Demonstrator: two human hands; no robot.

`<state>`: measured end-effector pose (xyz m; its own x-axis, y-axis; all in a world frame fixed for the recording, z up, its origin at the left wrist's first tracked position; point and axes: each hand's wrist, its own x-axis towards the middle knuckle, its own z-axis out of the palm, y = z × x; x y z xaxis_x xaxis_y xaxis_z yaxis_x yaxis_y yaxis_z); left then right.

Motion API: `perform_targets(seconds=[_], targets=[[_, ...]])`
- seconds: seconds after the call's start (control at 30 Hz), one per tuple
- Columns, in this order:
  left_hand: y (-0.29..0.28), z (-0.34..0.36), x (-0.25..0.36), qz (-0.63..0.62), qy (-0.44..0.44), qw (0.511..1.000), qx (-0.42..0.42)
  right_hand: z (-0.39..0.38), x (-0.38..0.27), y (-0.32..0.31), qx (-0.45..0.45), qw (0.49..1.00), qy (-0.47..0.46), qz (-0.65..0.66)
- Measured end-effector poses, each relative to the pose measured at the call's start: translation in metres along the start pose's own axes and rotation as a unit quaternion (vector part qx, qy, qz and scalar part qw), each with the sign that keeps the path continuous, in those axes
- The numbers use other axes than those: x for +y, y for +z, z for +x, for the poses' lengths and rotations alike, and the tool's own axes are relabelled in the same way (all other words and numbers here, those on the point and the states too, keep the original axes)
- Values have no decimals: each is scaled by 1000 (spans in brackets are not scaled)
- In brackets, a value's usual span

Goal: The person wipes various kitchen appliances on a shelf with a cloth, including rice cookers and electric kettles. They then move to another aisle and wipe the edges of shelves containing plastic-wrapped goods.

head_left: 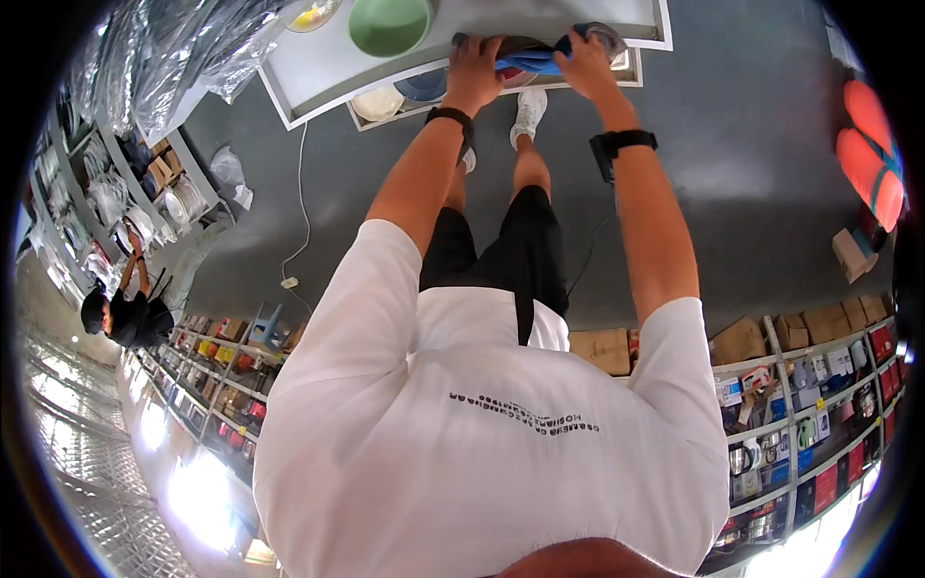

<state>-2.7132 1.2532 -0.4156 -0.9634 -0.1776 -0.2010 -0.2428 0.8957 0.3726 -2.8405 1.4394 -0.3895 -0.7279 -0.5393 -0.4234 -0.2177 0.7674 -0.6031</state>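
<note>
A rolled or bunched cloth (528, 61), blue with dark grey-brown parts, lies across the near edge of a white table (337, 72). At the cloth's left end my left hand (474, 73) grips it, fingers bent over the edge. My right hand (587, 67) closes on its other end, where a grey, mottled part bulges past the fingers. The far side of the bundle is cut off by my hands. Just under the tabletop, a tray-like lower level (362, 123) holds a pale round item (378, 102) and a dark blue round one (421, 86).
A green basin (390, 24) stands on the table, left of my hands, near clear plastic wrapping (178, 58). A white cord (303, 193) trails over the floor. Stocked shelves (792, 414) line the area behind me. Another person (135, 313) works at far left; orange-red padded objects (867, 159) sit at right.
</note>
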Motion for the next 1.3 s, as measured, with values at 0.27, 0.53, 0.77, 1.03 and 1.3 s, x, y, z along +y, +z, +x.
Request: perform_targets(seconds=[0.27, 0.53, 0.77, 1.03, 1.3], targets=[[-27, -48, -83, 23, 1, 999, 27, -25, -56, 92, 68, 985, -107, -113], [-46, -90, -169, 92, 7, 994, 56, -32, -120, 157, 64, 984, -96, -139], [-99, -164, -322, 175, -123, 976, 51, -56, -213, 245, -138, 977, -141, 80], [-143, -266, -368, 141, -333, 932, -14, -117, -288, 288, -257, 955, -109, 100], [-112, -199, -244, 129, -168, 973, 91, -97, -226, 213, -102, 991, 18, -88]])
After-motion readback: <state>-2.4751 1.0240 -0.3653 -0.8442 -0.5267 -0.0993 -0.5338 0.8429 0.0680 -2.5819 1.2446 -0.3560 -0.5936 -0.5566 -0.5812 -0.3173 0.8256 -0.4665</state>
